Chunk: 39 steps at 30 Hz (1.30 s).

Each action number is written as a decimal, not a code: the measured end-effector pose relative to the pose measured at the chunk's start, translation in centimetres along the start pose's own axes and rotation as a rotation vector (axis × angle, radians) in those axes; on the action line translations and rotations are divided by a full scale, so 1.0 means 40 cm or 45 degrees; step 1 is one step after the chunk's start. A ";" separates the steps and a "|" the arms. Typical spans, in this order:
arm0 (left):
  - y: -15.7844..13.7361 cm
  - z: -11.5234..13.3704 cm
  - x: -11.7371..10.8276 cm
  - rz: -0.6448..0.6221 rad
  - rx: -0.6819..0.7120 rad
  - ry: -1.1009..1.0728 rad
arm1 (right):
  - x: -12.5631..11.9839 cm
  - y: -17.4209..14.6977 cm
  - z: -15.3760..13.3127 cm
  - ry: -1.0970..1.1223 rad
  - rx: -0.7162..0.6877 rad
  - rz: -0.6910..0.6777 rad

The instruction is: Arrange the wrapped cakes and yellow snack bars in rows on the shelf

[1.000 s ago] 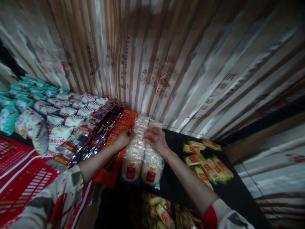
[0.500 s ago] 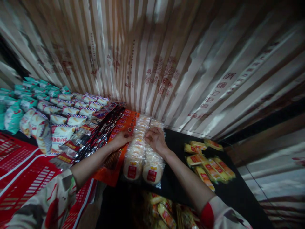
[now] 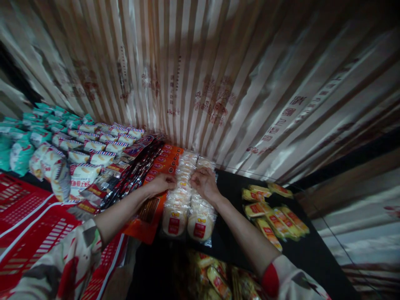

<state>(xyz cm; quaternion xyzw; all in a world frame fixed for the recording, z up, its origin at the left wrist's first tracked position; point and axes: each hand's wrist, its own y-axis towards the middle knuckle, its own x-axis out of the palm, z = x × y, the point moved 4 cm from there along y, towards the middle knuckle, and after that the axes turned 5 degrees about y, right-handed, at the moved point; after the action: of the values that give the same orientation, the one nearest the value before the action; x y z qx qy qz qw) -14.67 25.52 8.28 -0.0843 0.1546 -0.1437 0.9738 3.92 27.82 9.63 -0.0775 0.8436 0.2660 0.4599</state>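
Two rows of clear-wrapped round rice crackers [image 3: 174, 223] lie side by side on a black table, overlapping from back to front. My left hand [image 3: 161, 183] is closed, its fingertips pinched against the left edge of the left row, above a flat orange packet [image 3: 150, 212]. Over the right row [image 3: 200, 227] my right hand [image 3: 204, 183] is curled, its fingers closed on the wrappers near the gap between rows. What exactly lies between the fingertips of each hand is partly hidden.
Left of the orange packet are dark red-and-silver packets [image 3: 142, 166], white snack bags [image 3: 83, 177] and green bags [image 3: 21, 154]. A red basket [image 3: 28, 221] is at lower left. Yellow packets [image 3: 276, 221] lie to the right, more [image 3: 218, 281] below. Pleated printed sheeting [image 3: 215, 62] hangs behind.
The view has shifted very slightly. Both hands stay at the cracker rows, with the left fingers a touch nearer the left row; the packets have not visibly moved.
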 end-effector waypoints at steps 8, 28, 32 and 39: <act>0.010 -0.029 0.014 0.209 0.005 0.063 | -0.001 0.002 0.008 0.046 -0.026 0.004; 0.024 -0.036 0.016 0.349 0.113 0.295 | -0.027 -0.032 -0.036 0.038 -0.113 -0.049; 0.016 -0.036 0.013 0.328 0.151 0.147 | -0.016 -0.027 -0.046 0.089 -0.092 -0.028; -0.026 -0.035 -0.009 0.323 0.019 0.114 | -0.022 -0.029 -0.058 0.115 -0.125 0.013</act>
<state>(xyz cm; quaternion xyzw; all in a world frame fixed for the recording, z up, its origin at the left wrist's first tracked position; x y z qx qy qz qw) -15.70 24.48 7.28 -0.0505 0.2061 -0.0241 0.9769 3.13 25.52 10.92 -0.1075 0.8500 0.3055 0.4155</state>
